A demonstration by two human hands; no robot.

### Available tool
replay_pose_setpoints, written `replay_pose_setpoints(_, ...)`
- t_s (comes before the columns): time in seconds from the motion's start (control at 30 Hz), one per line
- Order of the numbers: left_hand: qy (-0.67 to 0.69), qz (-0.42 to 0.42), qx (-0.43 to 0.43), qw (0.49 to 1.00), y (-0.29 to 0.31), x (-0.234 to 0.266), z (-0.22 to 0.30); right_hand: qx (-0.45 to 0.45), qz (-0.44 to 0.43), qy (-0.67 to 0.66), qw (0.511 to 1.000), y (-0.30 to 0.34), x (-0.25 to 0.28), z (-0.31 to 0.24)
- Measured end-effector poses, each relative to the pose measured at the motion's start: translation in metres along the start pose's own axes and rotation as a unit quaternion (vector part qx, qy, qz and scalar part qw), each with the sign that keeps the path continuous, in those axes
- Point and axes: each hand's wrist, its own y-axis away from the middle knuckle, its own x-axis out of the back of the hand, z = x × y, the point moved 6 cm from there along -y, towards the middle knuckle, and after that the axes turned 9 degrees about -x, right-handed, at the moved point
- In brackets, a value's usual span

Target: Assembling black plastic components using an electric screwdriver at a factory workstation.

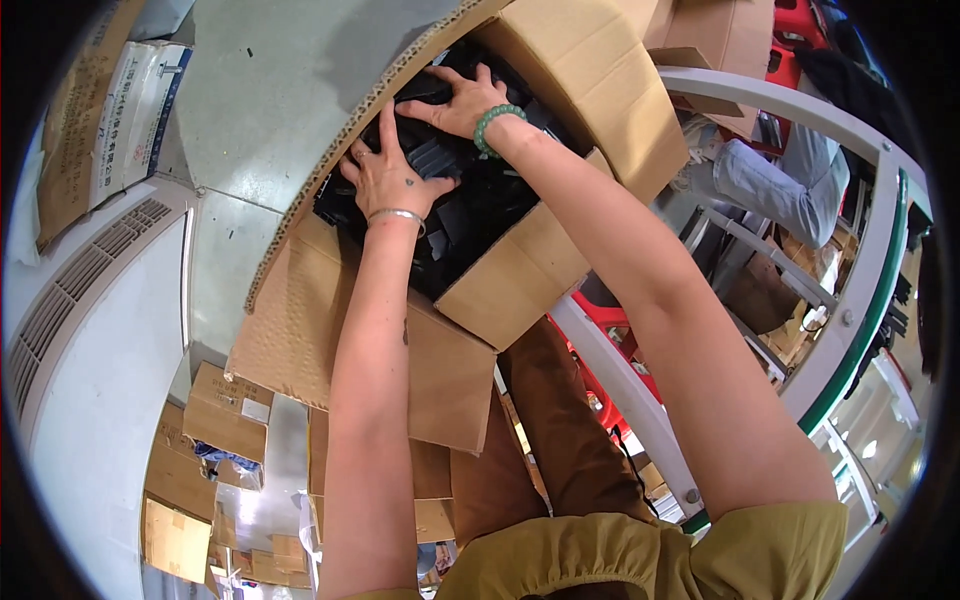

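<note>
An open cardboard box (530,265) stands in front of me with its flaps folded outward. Inside it lies a heap of black plastic parts (455,225), whose exact kind I cannot make out. My left hand (393,185), with a silver bangle at the wrist, rests on the heap near the box's left wall, fingers spread. Farther in and to the right, my right hand (468,104), wearing a green bead bracelet, lies over the parts with its fingers apart. Neither hand visibly grips a part. Some fingertips are hidden among the dark pieces.
At right stands a grey metal-framed table (840,125) with a green edge. Beyond it shows another person's jeans-clad leg (775,190) near red stools (790,25). Cardboard cartons (228,410) stand at lower left, and a white vented unit (100,310) is at far left.
</note>
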Motion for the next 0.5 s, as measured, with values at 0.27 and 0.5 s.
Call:
replay_pose_setpoints(0.27,0.053,0.019,-0.038,0.998,0.001,-0.001,-0.001,0.052,0.023,-0.015,0.998,0.021,-0.003,-0.003)
replay_pose_setpoints(0.5,0.135,0.075,-0.129,0.979,0.008,-0.005,-0.006,0.071,0.038,-0.094,0.992,0.045,-0.006,-0.003)
